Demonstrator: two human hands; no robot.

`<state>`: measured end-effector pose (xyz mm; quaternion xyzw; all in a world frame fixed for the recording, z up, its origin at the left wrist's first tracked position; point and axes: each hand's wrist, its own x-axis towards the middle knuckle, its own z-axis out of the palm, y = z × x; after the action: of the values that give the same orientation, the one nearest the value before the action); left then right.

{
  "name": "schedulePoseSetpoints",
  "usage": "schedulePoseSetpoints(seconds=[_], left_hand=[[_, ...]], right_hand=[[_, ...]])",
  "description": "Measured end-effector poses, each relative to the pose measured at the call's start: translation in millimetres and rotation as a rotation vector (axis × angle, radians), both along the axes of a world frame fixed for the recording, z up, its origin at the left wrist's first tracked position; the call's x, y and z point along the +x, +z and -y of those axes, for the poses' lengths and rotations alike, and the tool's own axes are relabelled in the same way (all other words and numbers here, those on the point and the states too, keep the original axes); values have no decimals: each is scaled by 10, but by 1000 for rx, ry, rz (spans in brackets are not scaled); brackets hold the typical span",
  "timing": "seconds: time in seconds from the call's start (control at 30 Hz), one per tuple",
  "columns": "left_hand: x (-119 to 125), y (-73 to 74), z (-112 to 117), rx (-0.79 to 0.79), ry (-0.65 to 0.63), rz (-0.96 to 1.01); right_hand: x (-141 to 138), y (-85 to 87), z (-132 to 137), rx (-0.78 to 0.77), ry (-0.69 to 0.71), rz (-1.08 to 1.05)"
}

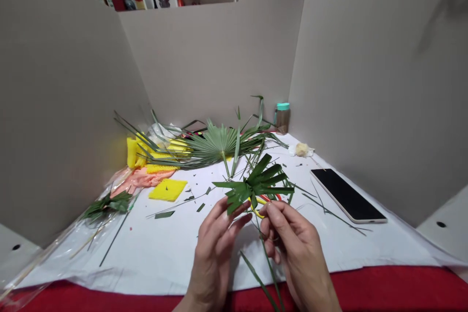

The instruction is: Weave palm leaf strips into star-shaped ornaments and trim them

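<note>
Both my hands hold a folded green palm-leaf piece (256,183) above the white sheet (164,248). My left hand (215,248) pinches its lower left edge with fingers together. My right hand (292,243) is closed round its stem, whose long strips trail down toward me. Under the leaf piece lie scissors with yellow and red handles (263,201), partly hidden.
A fan palm leaf (219,142) lies at the back with yellow (167,189) and pink (141,179) paper pieces to its left. A phone (347,195) lies at the right, a teal-capped jar (282,118) in the corner. Another leaf bundle (106,204) rests at left. Grey walls enclose three sides.
</note>
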<state>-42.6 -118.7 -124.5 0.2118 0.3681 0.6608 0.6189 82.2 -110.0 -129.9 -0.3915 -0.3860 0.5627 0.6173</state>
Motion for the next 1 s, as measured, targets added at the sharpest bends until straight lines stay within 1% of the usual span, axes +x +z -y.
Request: schedulePoseSetpoints(seconds=[0.13, 0.2, 0.3, 0.37, 0.43, 0.5, 0.57, 0.63, 0.77, 1.0], left_hand=[[182, 88, -25, 74, -30, -53], [225, 120, -56, 94, -74, -77], [255, 126, -89, 109, -114, -106], [258, 115, -110, 112, -100, -116], [252, 101, -134, 118, -59, -125], [244, 87, -153, 125, -22, -138], [240, 74, -162, 134, -11, -151], [241, 68, -159, 144, -23, -160], [242, 74, -146, 154, -37, -162], [233, 85, -161, 130, 9, -140]], right_hand=[[-39, -55, -31, 33, -10, 54], [-48, -62, -34, 51, -14, 91], [-33, -53, -34, 87, -11, 168], [-4, -46, -38, 117, -2, 248], [35, -41, -49, 152, -19, 342], [70, -32, -70, 188, -74, 423], [89, -11, -95, 223, -149, 474], [87, 20, -114, 257, -203, 498], [48, 82, -120, 303, -250, 494], [23, 122, -111, 268, -322, 451]])
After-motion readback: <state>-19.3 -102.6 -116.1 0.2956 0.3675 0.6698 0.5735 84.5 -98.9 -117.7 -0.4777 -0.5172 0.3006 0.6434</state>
